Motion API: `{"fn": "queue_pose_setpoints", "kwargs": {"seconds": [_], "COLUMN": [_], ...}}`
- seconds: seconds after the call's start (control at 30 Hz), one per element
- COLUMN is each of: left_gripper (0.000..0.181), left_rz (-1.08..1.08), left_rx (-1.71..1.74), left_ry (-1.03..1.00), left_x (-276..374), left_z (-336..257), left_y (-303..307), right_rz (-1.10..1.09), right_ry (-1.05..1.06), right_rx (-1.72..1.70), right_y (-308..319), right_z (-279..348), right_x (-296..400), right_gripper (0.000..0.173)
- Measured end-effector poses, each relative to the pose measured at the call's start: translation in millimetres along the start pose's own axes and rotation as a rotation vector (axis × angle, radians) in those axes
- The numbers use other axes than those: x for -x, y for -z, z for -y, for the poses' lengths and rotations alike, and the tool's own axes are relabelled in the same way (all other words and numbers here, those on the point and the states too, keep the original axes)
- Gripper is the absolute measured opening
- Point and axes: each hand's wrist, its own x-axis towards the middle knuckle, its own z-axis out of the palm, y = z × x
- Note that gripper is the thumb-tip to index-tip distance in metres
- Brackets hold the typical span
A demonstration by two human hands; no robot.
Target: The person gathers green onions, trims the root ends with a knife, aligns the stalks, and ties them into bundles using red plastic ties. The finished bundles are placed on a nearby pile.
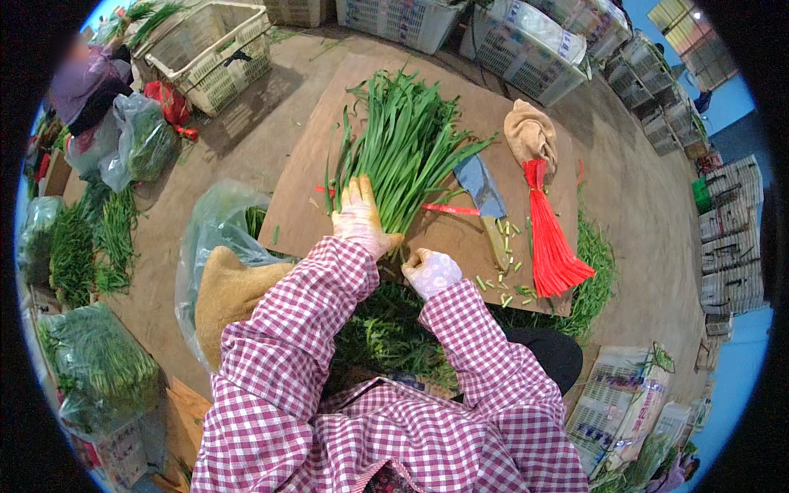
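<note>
A bundle of green garlic chives (pixel 400 135) lies fanned out on a brown board (pixel 302 179). My left hand (pixel 360 215), in a patterned glove with yellowish fingers, rests spread on the bundle's lower left side. Just right of the stem ends is my right hand (pixel 431 271), gloved, its fingers curled; whether it pinches anything is hidden. To the right lies a knife with a broad blade (pixel 481 182) and a wooden handle, beside a red strip (pixel 451 209) and cut stem pieces (pixel 506 246). A sheaf of red ties (pixel 551 240) sits below a tan cloth (pixel 529 132).
Plastic crates (pixel 524 58) stand beyond the board, with another crate (pixel 216 68) at upper left. Loose greens (pixel 595 271) lie by the board's right edge. Bagged greens (pixel 105 363) and a clear plastic bag (pixel 212 215) are on the left. A person (pixel 92 80) sits at upper left.
</note>
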Motion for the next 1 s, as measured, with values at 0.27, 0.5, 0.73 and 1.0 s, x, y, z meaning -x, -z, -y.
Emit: {"fn": "queue_pose_setpoints", "kwargs": {"seconds": [0.27, 0.5, 0.73, 1.0], "left_gripper": [0.13, 0.131, 0.13, 0.128], "left_rz": [-0.053, -0.057, -0.022, -0.093], "left_rx": [0.023, -0.088, -0.065, -0.033], "left_ry": [-0.023, 0.057, 0.05, -0.014], "left_x": [-1, 2, 2, 0], "left_z": [0, -15, -14, -10], "left_y": [3, -7, -4, -5], "right_rz": [-0.142, -0.309, -0.154, -0.295], "right_ry": [0.033, 0.088, -0.348, -0.017], "right_rx": [0.044, -0.102, -1.163, -1.031], "right_y": [-5, -26, 1, 9], "right_z": [10, 2, -44, -63], "right_x": [-15, -10, -33, -75], "right_gripper": [0.024, 0.021, 0.018, 0.028]}}
